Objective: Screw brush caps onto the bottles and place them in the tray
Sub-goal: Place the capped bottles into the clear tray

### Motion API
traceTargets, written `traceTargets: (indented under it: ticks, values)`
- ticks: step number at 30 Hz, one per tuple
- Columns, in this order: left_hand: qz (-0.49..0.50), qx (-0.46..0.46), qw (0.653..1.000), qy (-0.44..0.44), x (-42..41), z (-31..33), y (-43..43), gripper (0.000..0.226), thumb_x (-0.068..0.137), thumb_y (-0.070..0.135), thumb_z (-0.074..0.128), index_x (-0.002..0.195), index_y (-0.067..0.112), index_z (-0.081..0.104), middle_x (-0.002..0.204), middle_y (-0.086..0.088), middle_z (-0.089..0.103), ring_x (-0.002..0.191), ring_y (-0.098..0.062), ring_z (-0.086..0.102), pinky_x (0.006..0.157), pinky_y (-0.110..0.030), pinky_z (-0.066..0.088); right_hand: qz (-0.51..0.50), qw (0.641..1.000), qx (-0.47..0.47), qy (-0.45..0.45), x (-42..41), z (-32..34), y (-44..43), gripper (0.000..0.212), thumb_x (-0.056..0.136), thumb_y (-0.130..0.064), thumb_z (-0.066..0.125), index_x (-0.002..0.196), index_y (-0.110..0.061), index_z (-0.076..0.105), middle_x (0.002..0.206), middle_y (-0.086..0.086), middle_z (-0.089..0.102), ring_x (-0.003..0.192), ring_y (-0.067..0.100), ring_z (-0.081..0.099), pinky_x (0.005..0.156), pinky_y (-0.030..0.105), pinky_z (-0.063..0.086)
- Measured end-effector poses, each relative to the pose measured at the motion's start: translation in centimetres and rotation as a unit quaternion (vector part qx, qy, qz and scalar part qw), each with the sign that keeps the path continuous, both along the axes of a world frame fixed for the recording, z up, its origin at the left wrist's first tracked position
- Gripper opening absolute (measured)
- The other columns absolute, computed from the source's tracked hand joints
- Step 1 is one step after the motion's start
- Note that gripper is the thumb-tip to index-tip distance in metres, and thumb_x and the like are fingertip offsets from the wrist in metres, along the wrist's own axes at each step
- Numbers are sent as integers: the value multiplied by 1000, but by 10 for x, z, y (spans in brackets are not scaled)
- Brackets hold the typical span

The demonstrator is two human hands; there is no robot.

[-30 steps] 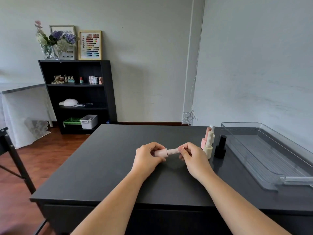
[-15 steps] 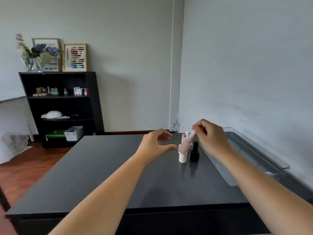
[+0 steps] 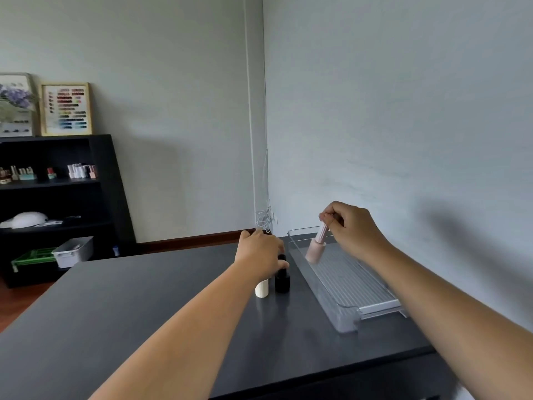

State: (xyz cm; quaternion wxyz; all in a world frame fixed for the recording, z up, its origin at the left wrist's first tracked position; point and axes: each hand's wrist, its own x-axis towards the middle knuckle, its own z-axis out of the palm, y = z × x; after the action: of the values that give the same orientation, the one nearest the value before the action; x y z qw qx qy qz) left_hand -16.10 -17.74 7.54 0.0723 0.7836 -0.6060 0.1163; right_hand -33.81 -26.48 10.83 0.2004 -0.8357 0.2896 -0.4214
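My right hand [image 3: 353, 230] pinches the ribbed cap of a pink bottle [image 3: 315, 249] and holds it upright, slightly tilted, inside the far end of the clear plastic tray [image 3: 346, 313]. Whether it touches the tray floor I cannot tell. My left hand [image 3: 261, 252] is curled over the tops of a cream bottle [image 3: 262, 288] and a black bottle [image 3: 282, 281], which stand side by side on the black table just left of the tray. The hand hides their caps, so which one it touches is unclear.
The black table [image 3: 144, 313] ends close to the tray's near end. A grey wall runs along the tray's right side. A black shelf [image 3: 57, 197] with small bottles, bins and framed charts stands at the back left.
My right hand carried the pink bottle from above the table over into the tray's far end. My left hand dropped from open in the air onto the cream and black bottles.
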Motion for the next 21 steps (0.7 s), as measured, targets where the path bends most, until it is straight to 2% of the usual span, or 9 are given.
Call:
traceTargets:
  ticks: [4,9,13,16,18,21]
  values:
    - [0,22,1000,-12,0,0,-12,25,83,46,61,100,29,67,100,8,68,103,-17,55,86,-34,29,-3,1000,3,10,-2,-3,-15,17,93,-21,56,84,-10,65,52,-7,47,44,0,43,47,11,35]
    - [-25,45,999,-10,2,20,-25,29,79,50,66,96,28,68,100,7,69,97,-16,60,88,-33,33,3,1000,13,17,-4,-3,-38,16,92,-23,56,83,-13,65,54,-7,50,45,-1,43,47,11,35]
    - [-63,23,995,81,0,58,-41,26,74,42,74,92,23,72,94,7,72,92,-14,63,82,-31,48,-8,999,18,26,-8,2,-65,16,92,-24,56,82,-14,65,57,-5,51,46,3,41,48,12,35]
    - [-86,2,987,137,-6,75,-62,21,73,34,76,89,20,73,89,7,71,88,-15,64,82,-34,53,-24,997,11,75,-9,7,-87,16,93,-23,54,86,-14,65,64,-2,56,54,8,45,49,15,33]
    - [-93,-4,985,148,-12,78,-82,22,73,31,77,91,18,73,92,4,71,89,-16,64,83,-36,53,-39,992,6,118,-8,8,-102,16,94,-22,52,89,-13,65,73,1,60,63,16,49,53,20,35]
    - [-89,-7,986,144,-20,68,-113,23,74,31,76,92,17,74,94,1,72,89,-18,64,82,-38,54,-57,986,6,159,-6,4,-120,19,94,-22,51,96,-11,66,82,5,64,71,18,52,59,25,36]
